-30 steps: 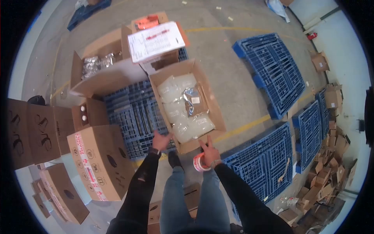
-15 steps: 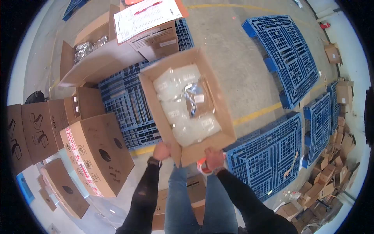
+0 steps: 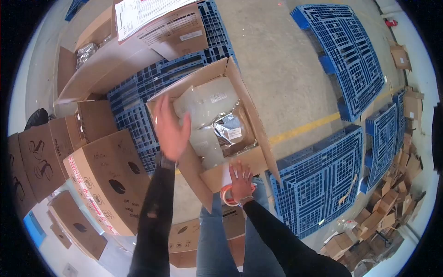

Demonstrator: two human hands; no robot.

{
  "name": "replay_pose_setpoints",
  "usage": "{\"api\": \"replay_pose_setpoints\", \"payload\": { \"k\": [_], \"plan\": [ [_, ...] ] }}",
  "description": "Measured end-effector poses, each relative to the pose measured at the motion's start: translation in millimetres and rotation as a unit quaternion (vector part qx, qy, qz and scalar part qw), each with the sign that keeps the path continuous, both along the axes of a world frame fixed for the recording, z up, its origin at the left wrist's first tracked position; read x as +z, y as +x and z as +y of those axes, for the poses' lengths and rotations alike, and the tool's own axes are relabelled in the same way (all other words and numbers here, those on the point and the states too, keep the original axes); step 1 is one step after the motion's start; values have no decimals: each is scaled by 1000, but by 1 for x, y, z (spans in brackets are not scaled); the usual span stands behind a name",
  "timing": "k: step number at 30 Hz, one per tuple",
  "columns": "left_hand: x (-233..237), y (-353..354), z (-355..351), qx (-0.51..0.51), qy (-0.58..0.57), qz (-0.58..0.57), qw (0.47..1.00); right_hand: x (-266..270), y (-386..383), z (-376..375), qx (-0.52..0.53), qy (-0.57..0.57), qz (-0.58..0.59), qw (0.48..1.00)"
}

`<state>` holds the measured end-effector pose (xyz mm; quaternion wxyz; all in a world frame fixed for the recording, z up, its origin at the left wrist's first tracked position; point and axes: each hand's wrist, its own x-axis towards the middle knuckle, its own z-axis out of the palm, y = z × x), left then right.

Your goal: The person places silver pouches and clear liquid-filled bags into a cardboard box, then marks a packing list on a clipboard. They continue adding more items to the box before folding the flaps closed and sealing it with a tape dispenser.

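Observation:
An open cardboard box [image 3: 270, 154] stands in front of me with its near flap folded toward me. Translucent air pillows [image 3: 214, 97] fill much of it, beside a brown and silver packet [image 3: 240, 131] bearing a white label. My left hand [image 3: 171, 131] is raised over the box's left wall, fingers stretched and slightly blurred. On the near flap, my right hand [image 3: 241, 182] lies with its fingers spread. An orange-red roll of tape [image 3: 226, 195] sits at that hand's wrist, partly hidden behind it.
Blue pallets [image 3: 318, 184] lie to the right, and another pallet [image 3: 138, 97] is beyond the box. Closed cartons [image 3: 110, 177] stand at left. Printed papers [image 3: 147, 16] rest on a carton at the back. Flattened cardboard [image 3: 383, 207] is heaped far right.
My left hand has left the box's near left corner and risen over its left side. My right hand has gone from gripping the near edge to lying spread on the flap, now folded outward.

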<state>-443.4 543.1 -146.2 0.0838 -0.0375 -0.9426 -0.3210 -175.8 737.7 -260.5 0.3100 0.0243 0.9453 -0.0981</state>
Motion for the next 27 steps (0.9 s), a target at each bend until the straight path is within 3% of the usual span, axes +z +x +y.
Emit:
{"api": "replay_pose_setpoints", "payload": {
  "k": [2,5,6,9,12,15,18,21,23,25,27],
  "plan": [
    [-11,-54,13,3,-115,92,989,-10,-16,4,4,-20,-55,998],
    [-42,-78,23,-30,-218,-103,970,-21,-26,2,0,-30,-101,994],
    [-56,-63,32,1,-216,-28,976,-21,-24,4,1,-32,-103,994],
    [-84,-11,47,18,-126,-67,990,-29,-19,7,-3,-46,-84,995],
    [-129,49,87,58,-119,-125,983,-30,-17,8,27,-37,-55,997],
    [-174,54,114,154,-61,-199,966,-9,-26,11,24,-73,-46,996],
    [-217,56,119,187,-5,-127,974,33,-50,39,54,-130,-143,980],
    [-230,59,117,199,12,-83,976,121,-93,108,-205,-332,-314,866],
    [-233,63,115,196,14,-88,977,172,-135,112,-440,-245,-186,844],
    [-237,67,117,197,26,-59,978,162,-185,142,-315,-186,86,927],
    [-235,64,117,204,29,-42,978,101,-221,190,-30,-245,94,965]
  ]
}}
